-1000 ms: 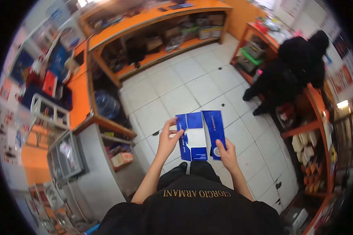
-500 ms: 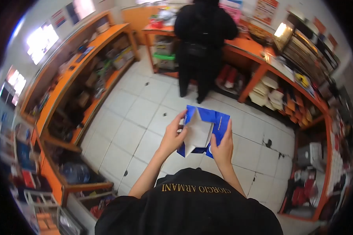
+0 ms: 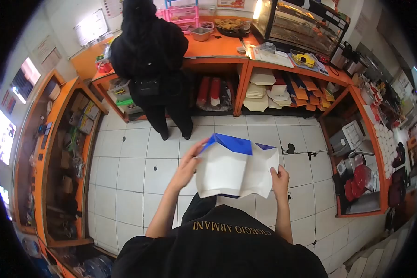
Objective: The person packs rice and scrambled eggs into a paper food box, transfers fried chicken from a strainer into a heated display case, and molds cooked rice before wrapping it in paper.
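A blue and white cardboard box (image 3: pixel 222 169) is held in front of my body, opened out, its white inside facing up. Blue shows on the flaps along its far edge. My left hand (image 3: pixel 187 167) grips the box's left side. On the right edge, my right hand (image 3: pixel 279 180) pinches the white flap between thumb and fingers. Below the box are the tiled floor and my black shirt.
A person in black (image 3: pixel 148 60) stands with their back to me at an orange counter (image 3: pixel 213 47). A glass display case (image 3: pixel 306 28) and a tray of food (image 3: pixel 231 27) are on it. Folded cartons (image 3: pixel 264 88) fill the shelf beneath. Orange shelving (image 3: pixel 55 176) stands at left.
The view has swung right toward the counter and the person in black. The box has been spread wider, with its white inside now facing up, and my hands are farther apart.
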A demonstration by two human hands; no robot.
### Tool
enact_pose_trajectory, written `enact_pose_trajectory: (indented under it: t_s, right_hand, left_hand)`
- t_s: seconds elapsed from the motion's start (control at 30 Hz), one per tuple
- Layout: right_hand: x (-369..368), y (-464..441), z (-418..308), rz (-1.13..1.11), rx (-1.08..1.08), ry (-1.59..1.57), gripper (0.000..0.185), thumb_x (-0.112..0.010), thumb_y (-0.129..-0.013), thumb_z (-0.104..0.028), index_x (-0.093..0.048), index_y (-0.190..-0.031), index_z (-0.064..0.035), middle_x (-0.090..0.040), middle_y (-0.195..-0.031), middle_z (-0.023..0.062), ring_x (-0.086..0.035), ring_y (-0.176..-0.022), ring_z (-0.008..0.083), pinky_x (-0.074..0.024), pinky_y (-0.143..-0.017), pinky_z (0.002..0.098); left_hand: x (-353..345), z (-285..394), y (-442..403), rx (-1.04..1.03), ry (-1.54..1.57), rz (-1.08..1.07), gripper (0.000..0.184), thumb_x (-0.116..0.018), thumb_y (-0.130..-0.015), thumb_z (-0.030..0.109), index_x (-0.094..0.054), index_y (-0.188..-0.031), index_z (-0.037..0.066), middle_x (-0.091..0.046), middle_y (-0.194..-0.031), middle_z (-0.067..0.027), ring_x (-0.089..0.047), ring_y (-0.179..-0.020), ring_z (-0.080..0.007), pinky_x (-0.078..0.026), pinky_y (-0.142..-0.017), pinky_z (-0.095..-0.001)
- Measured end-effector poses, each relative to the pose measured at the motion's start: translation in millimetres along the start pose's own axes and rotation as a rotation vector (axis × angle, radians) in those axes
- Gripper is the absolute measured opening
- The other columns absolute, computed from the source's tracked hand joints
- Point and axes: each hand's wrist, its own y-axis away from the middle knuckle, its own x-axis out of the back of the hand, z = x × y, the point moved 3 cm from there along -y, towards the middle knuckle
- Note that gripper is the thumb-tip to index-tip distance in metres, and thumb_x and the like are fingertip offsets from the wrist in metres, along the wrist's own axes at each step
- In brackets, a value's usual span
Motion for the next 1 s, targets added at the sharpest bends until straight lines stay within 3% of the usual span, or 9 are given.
enact_pose_trajectory:
  t_s: [0.07, 0.2, 0.27, 0.5, 0.63, 0.7, 0.73, 0.87, 1.0]
  right_hand:
    - [-2, -18, 13, -0.149, -0.306, -0.611, 0.043, -0.053, -0.083, 0.002, -0.041, -0.125, -0.0016, -0.057, -0.096, 0.0114, -0.058, -0.083, 0.0134, -0.0482, -0.072, 0.0238]
    - [-33, -62, -7, -0.163, -0.427, -0.694, 0.054, -0.056, -0.081, 0.0, -0.036, -0.13, -0.0058, -0.054, -0.112, 0.0155, -0.058, -0.097, 0.0201, -0.0489, -0.077, 0.0305]
    - [-53, -95, -28, -0.056, 0.027, 0.183, 0.071, -0.064, -0.075, -0.008, -0.028, -0.136, -0.0099, -0.041, -0.129, 0.0205, -0.05, -0.11, 0.0294, -0.0421, -0.092, 0.0395]
    - [-107, -195, -94, 0.028, 0.181, 0.798, 0.087, -0.074, -0.062, -0.014, -0.03, -0.137, -0.0116, -0.031, -0.137, 0.0188, -0.03, -0.126, 0.0357, -0.0233, -0.105, 0.0477]
    - [-92, -238, -64, 0.176, 0.193, 0.83, 0.064, -0.071, -0.069, -0.022, -0.046, -0.126, -0.0084, -0.049, -0.123, 0.0179, -0.047, -0.114, 0.0341, -0.0361, -0.096, 0.0474]
    - [-78, -255, -48, 0.087, -0.074, 0.604, 0.038, -0.062, -0.076, -0.015, -0.055, -0.113, -0.0076, -0.062, -0.098, 0.0168, -0.06, -0.09, 0.0321, -0.0489, -0.076, 0.0413]
    - [-71, -260, -42, 0.278, 0.19, 0.59, 0.024, -0.054, -0.079, -0.007, -0.06, -0.102, -0.0062, -0.063, -0.082, 0.0163, -0.062, -0.072, 0.0324, -0.0507, -0.061, 0.0402]
    - [-43, -280, -10, 0.247, -0.07, 0.773, 0.028, -0.052, -0.079, -0.005, -0.059, -0.106, -0.0055, -0.063, -0.082, 0.0168, -0.062, -0.072, 0.0333, -0.05, -0.063, 0.0422]
    - [-28, -319, -9, 0.376, -0.14, 0.715, 0.033, -0.051, -0.079, -0.003, -0.057, -0.112, -0.0036, -0.062, -0.081, 0.018, -0.061, -0.069, 0.0349, -0.0489, -0.062, 0.0433]
  left_hand:
    - [22, -11, -30, 0.034, 0.052, 0.03, 0.055, -0.034, -0.076, 0.002, -0.04, -0.131, -0.001, -0.042, -0.135, -0.0114, -0.036, -0.128, -0.019, -0.027, -0.103, -0.028]
    - [51, -25, -100, 0.11, 0.09, -0.024, 0.054, -0.036, -0.076, 0.002, -0.043, -0.13, 0.0, -0.049, -0.129, -0.0102, -0.043, -0.12, -0.0167, -0.031, -0.099, -0.0261]
    - [59, -37, -143, 0.043, -0.234, -0.061, 0.052, -0.039, -0.077, 0.002, -0.045, -0.129, 0.003, -0.053, -0.124, -0.0142, -0.051, -0.111, -0.02, -0.037, -0.095, -0.029]
    - [26, -17, -258, -0.204, -0.53, -0.473, 0.05, -0.044, -0.076, 0.0, -0.046, -0.126, 0.001, -0.051, -0.124, -0.0209, -0.053, -0.11, -0.034, -0.042, -0.092, -0.0357]
    - [15, -7, -301, -0.296, -0.482, -0.63, 0.049, -0.044, -0.077, -0.001, -0.047, -0.125, 0.002, -0.051, -0.124, -0.0204, -0.054, -0.109, -0.0344, -0.042, -0.091, -0.0364]
    - [18, -9, -329, -0.156, -0.395, -0.649, 0.048, -0.046, -0.078, -0.001, -0.047, -0.126, 0.003, -0.052, -0.124, -0.0187, -0.054, -0.109, -0.0332, -0.042, -0.093, -0.0353]
    - [20, -20, -345, -0.118, -0.395, -0.626, 0.046, -0.052, -0.081, 0.003, -0.046, -0.127, 0.003, -0.049, -0.126, -0.018, -0.051, -0.111, -0.0343, -0.041, -0.095, -0.0357]
    - [16, -49, -384, -0.365, -0.741, -0.253, 0.057, -0.064, -0.078, 0.013, -0.042, -0.129, 0.004, -0.042, -0.132, -0.0172, -0.045, -0.117, -0.0354, -0.04, -0.095, -0.0366]
    - [-1, -136, -403, -0.074, -0.659, -0.203, 0.079, -0.073, -0.073, 0.024, -0.029, -0.134, -0.001, -0.038, -0.132, -0.0234, -0.042, -0.122, -0.0297, -0.039, -0.095, -0.0388]
